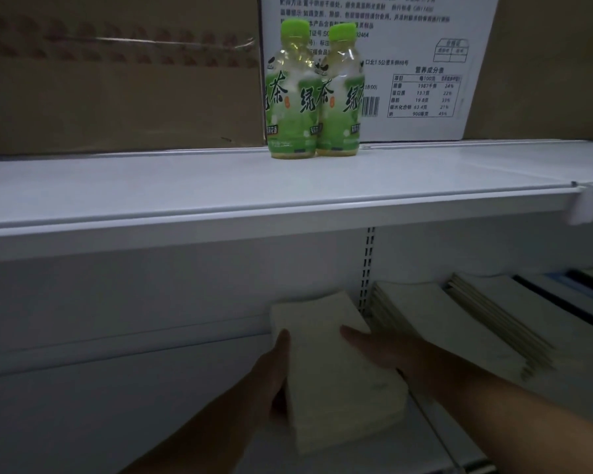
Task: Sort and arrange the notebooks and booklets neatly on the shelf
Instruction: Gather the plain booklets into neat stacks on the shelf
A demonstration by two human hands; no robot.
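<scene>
A thick stack of cream booklets [326, 364] lies on the dim lower shelf [151, 405], tilted a little to the left. My left hand [274, 367] grips its left edge, thumb along the top corner. My right hand [377, 350] lies flat on the stack's right side, fingers straight. To the right, two more piles of pale notebooks [428, 323] [507, 313] lie flat, their spines fanned. Dark-edged notebooks [562, 292] sit at the far right.
The white upper shelf [220, 213] juts out above the hands. On it stand two green tea bottles [314, 94], with a brown carton [117, 80] and a white printed box [425, 63] behind. A perforated upright [367, 268] divides the lower bay.
</scene>
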